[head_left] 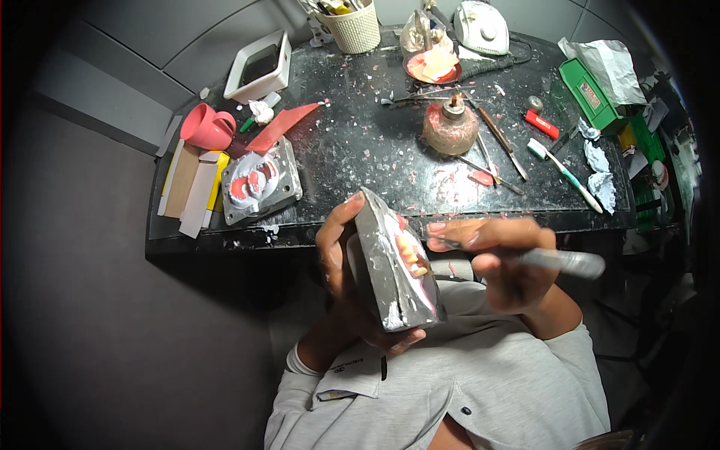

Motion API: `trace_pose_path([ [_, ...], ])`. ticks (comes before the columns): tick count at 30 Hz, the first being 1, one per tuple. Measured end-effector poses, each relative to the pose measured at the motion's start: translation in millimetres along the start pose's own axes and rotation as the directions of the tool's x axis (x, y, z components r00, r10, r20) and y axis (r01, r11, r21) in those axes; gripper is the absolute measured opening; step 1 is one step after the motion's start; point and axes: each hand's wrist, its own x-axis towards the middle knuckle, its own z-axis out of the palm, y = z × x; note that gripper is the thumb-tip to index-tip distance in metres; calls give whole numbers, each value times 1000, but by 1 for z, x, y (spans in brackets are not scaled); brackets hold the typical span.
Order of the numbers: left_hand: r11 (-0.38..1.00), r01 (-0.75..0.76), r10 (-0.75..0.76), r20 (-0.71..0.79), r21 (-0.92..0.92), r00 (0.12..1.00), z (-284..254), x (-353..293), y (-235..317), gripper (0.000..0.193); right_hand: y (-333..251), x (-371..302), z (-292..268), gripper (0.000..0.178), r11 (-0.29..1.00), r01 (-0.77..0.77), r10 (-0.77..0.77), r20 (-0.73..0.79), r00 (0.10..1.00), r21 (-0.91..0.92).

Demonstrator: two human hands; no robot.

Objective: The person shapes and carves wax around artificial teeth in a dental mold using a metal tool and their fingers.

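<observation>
My left hand (335, 251) is closed around a grey metal denture flask half (379, 274), held tilted in front of my chest. White plaster shows in its face, with a row of yellowish denture teeth (408, 253) and some pink along it. Just right of the flask, my right hand (517, 259) grips a slim hand tool with a thick silvery handle (566, 262). The tool's thin tip points toward the teeth, apart from them; motion blurs it, so its exact kind is unclear. Another flask half (289, 180), with white plaster and pink patches, lies on the bench.
On the dark bench (352, 157) stand a spirit lamp (450, 129), a pink mug (199, 127) and a white tray (259, 69). A pink wax sheet (283, 127), metal instruments (502, 142), a red lighter (541, 124), a toothbrush (574, 182) and a green box (589, 96) lie around.
</observation>
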Motion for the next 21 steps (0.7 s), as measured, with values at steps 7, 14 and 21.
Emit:
trace_pose_path([
  [7, 962, -177, 146, 155, 209, 977, -7, 11, 2, 141, -3, 10, 6, 14, 961, 178, -148, 152, 977, -211],
  [14, 999, 22, -18, 94, -35, 995, -2, 5, 4, 140, -9, 7, 5, 19, 978, 117, -91, 152, 984, -170],
  [21, 1000, 21, -18, 132, -23, 991, -6, 7, 5, 138, -12, 8, 5, 23, 979, 103, -76, 157, 985, -175],
])
